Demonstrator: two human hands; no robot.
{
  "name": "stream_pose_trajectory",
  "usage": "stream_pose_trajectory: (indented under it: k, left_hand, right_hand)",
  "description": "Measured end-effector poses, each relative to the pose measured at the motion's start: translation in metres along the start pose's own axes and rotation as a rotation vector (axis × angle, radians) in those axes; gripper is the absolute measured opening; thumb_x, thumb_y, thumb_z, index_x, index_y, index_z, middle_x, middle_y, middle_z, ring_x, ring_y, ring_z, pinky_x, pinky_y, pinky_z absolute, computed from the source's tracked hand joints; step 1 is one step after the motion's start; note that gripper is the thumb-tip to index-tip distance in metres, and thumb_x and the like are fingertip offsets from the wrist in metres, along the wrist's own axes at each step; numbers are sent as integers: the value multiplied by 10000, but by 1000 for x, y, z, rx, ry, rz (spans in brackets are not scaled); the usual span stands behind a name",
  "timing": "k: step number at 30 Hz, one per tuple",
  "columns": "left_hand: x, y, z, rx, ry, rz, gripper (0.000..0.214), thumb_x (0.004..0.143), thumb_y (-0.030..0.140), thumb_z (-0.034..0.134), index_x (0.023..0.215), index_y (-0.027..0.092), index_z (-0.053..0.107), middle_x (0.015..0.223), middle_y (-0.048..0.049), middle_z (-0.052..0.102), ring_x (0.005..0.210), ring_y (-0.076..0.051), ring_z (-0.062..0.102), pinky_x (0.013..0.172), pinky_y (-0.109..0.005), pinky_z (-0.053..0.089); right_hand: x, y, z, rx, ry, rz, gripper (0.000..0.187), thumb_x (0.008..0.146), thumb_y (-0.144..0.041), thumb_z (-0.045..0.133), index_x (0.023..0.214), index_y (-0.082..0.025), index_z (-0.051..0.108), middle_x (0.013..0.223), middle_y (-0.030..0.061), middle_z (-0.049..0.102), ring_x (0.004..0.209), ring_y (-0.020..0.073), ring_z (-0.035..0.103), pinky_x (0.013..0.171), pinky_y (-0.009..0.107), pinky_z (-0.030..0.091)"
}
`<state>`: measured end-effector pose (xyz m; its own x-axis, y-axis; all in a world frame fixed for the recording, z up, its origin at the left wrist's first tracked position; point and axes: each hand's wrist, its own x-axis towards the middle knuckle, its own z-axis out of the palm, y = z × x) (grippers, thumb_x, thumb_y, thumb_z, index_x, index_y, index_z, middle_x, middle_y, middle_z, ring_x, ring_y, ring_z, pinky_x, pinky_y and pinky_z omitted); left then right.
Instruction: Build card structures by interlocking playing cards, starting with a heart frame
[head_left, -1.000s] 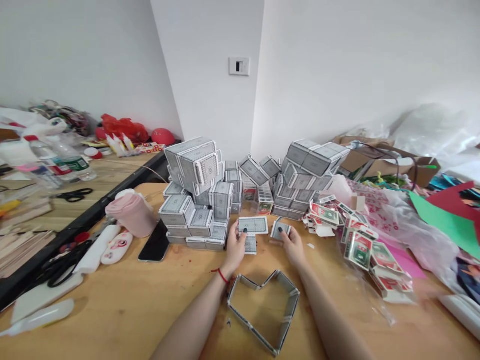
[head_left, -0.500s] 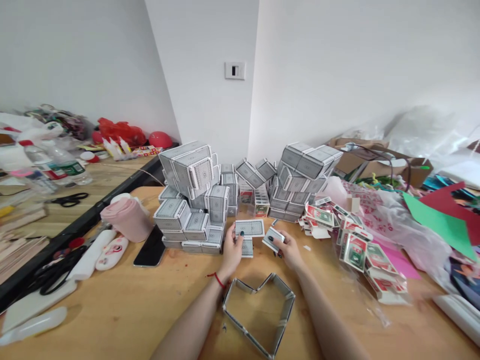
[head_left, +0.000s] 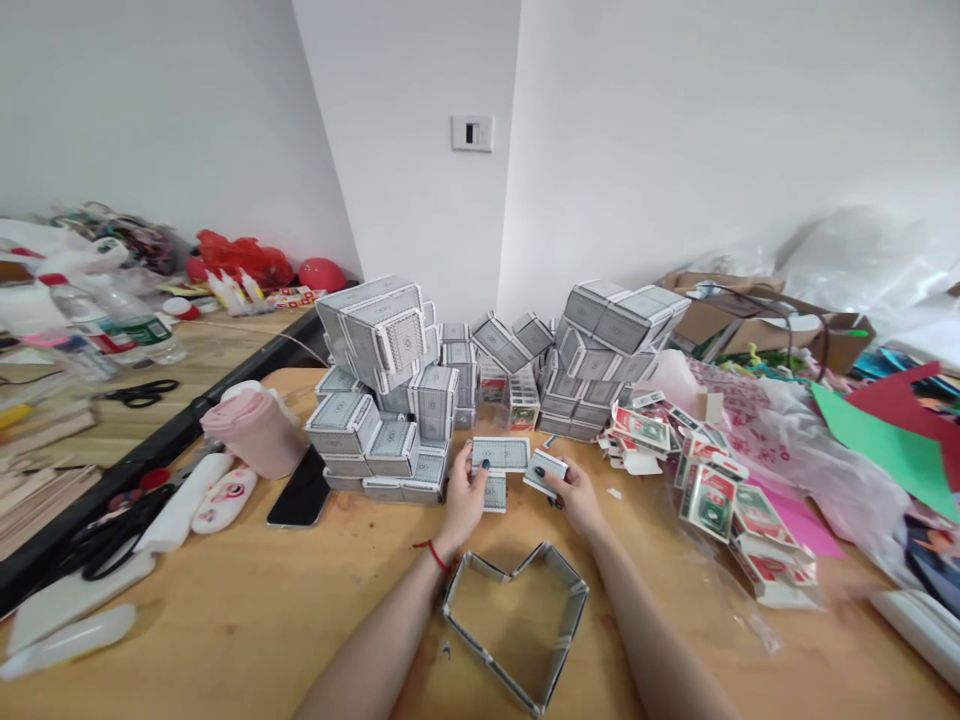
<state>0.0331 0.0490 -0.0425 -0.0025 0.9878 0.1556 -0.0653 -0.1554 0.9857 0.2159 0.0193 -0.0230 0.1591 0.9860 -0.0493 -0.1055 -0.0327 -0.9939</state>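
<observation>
Left hand (head_left: 463, 497), thin red cord at the wrist, pinches a flat grey patterned card (head_left: 500, 453) by its lower edge, thumb on the printed face; a second card (head_left: 494, 491) lies under the fingers. Right hand (head_left: 576, 495) grips a small folded card piece (head_left: 545, 471), tilted, held just beside the flat one. Both sit above the pale wooden table (head_left: 225, 620), in front of stacked grey card decks (head_left: 390, 400). Nearer the body lies a heart-shaped frame (head_left: 516, 625) of folded cards, angular, hollow. Loose red-and-green boxes (head_left: 712, 480) scattered right; a pink roll (head_left: 255, 430) and a black phone (head_left: 300, 490) left
</observation>
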Motion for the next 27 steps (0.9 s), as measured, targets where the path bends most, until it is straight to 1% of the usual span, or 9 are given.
stream_pose_trajectory:
  k: [6,12,15,19,20,22,24,26,27]
  left_hand:
    - [1,-1,0,-12,-5,-19,441,811,233,486,1239,189,389,1201,-115,523,1096,-205,512,932,-373,399]
    - [0,2,0,2,-3,-10,449,809,254,500,1239,191,390,1223,-110,507,1127,-205,490,948,-365,385]
    - [-3,7,-1,0,-7,-20,456,812,265,497,1247,197,377,1200,-107,525,1102,-205,509,934,-364,399]
    - [-16,17,-6,9,-1,-33,493,816,290,491,1279,220,336,1188,-101,536,1049,-200,544,907,-352,427]
    - [-20,19,-8,5,9,-38,513,815,296,491,1294,236,316,1219,-98,518,1071,-200,533,919,-349,422]
    - [-28,23,-12,-3,-2,-64,553,818,315,488,1324,264,272,1242,-94,507,1100,-201,521,942,-349,410]
    - [-34,25,-15,1,11,-104,579,809,343,498,1336,280,266,1237,-95,516,1098,-210,527,954,-358,405]
    - [-37,24,-16,-11,-16,-173,578,792,381,513,1324,303,301,1246,-85,516,1100,-229,529,932,-363,431]
    - [-37,23,-15,-22,-15,-216,574,781,398,523,1313,313,325,1242,-77,523,1095,-239,533,922,-367,442]
  right_hand:
    - [0,0,-1,17,0,-23,342,594,-437,694,755,-178,540,545,-50,488,407,68,379,354,186,301]
    - [1,0,-1,39,27,-2,352,581,-428,699,779,-167,572,616,-18,557,437,78,415,374,192,311]
    - [1,0,1,106,76,11,354,571,-404,707,810,-175,582,650,-8,577,462,88,447,378,188,310]
    - [-3,-1,11,219,154,27,322,577,-409,701,778,-191,574,677,1,593,489,102,496,378,190,330]
    - [-5,0,13,227,168,39,317,580,-416,700,761,-193,565,644,-6,582,453,93,476,360,189,318]
    - [-10,3,16,228,172,86,314,596,-448,687,732,-201,549,521,-43,503,348,63,367,304,185,246]
    - [-14,8,17,206,217,154,317,596,-468,686,730,-217,546,481,-57,472,322,63,333,287,184,217]
    - [-18,14,15,144,292,207,329,585,-486,688,759,-229,579,509,-38,521,347,89,386,292,194,245]
    - [-20,16,14,128,325,214,334,572,-488,698,761,-232,595,549,-22,557,392,112,446,321,208,307]
